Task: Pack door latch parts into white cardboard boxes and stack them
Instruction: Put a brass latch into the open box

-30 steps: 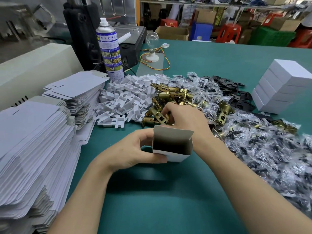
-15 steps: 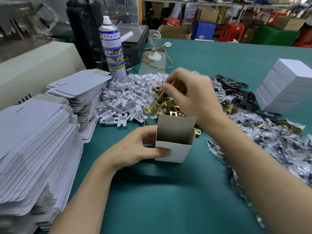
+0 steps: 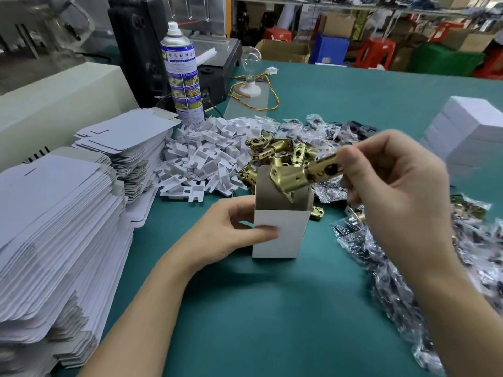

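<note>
Dead centre on the green table mat [image 3: 272,322], gripping an open white cardboard box [image 3: 280,235] with the left hand [image 3: 226,232], thumb across the near face and fingers round the far left side, holding it upright on the mat. Pinching a brass door latch [image 3: 302,178] by its tube end with the right hand [image 3: 392,186], fingers curled round it, and holding it tilted with the faceplate end pointing down over the box's open top, in front of the raised back flap and not dipping below the front rim. Seeing a heap of more brass latches [image 3: 272,151] right behind the box, plus one small brass bit [image 3: 317,212] lying on the mat just beside the box's right side. Also spotting a pile of white plastic pieces [image 3: 206,153] just left of that heap, two stacks of flat box blanks [image 3: 54,213] along the left edge, and a spray can [image 3: 182,77] standing upright behind the plastic pile. Getting a big spread of clear bagged parts [image 3: 394,289] off to the right, partly covered by the right forearm, and a stack of closed white boxes [image 3: 473,131] sitting well apart at the far right, looking a bit blurry.
</note>
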The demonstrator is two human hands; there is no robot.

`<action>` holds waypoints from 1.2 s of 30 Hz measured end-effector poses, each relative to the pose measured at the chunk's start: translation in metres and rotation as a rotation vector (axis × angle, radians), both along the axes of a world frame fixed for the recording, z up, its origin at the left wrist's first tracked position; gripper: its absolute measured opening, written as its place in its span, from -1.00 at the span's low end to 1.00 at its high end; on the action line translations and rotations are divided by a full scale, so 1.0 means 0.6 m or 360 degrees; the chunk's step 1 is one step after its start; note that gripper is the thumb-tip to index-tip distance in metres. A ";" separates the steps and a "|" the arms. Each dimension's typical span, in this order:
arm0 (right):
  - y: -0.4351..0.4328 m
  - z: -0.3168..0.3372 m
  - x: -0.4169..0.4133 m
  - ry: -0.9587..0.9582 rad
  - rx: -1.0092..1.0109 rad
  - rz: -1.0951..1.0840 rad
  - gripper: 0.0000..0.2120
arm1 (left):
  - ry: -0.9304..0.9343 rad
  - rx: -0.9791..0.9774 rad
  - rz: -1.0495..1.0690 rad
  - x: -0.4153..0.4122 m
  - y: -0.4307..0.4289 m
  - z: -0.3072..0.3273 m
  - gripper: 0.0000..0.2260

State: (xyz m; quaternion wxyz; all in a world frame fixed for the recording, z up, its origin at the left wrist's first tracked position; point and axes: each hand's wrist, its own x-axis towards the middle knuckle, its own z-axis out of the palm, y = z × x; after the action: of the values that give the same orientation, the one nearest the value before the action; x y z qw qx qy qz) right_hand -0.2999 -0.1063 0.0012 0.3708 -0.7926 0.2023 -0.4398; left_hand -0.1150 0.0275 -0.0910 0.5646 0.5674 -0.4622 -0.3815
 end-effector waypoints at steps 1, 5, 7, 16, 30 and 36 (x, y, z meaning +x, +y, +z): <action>-0.001 -0.007 -0.001 0.0018 -0.0003 -0.0019 -0.88 | -0.0014 0.0003 0.0019 0.000 0.000 -0.001 -0.75; -0.005 -0.009 -0.001 0.0210 -0.0197 0.0013 -0.86 | -0.0045 -0.0004 0.0029 0.000 0.000 -0.002 -0.76; -0.008 0.003 0.004 0.0338 -0.0397 0.0031 -0.84 | -0.0046 -0.0013 0.0005 -0.002 -0.001 0.000 -0.76; 0.006 0.048 0.054 0.1129 -0.1202 0.0142 -0.68 | -0.0196 -0.0011 -0.0005 -0.007 0.000 0.005 -0.77; -0.005 0.005 0.041 0.1309 -0.1146 -0.0035 -0.58 | -0.0170 0.0012 0.0008 -0.002 0.004 0.006 -0.71; -0.007 -0.070 0.018 0.0111 -0.0425 0.0033 -0.80 | -0.0255 0.0054 -0.0028 0.004 0.010 0.010 -0.70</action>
State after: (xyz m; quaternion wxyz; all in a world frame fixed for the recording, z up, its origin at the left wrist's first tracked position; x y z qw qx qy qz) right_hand -0.2889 -0.1103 -0.0406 0.2592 -0.8517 0.1465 -0.4312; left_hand -0.1124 0.0334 -0.0852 0.5127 0.6015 -0.5045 -0.3476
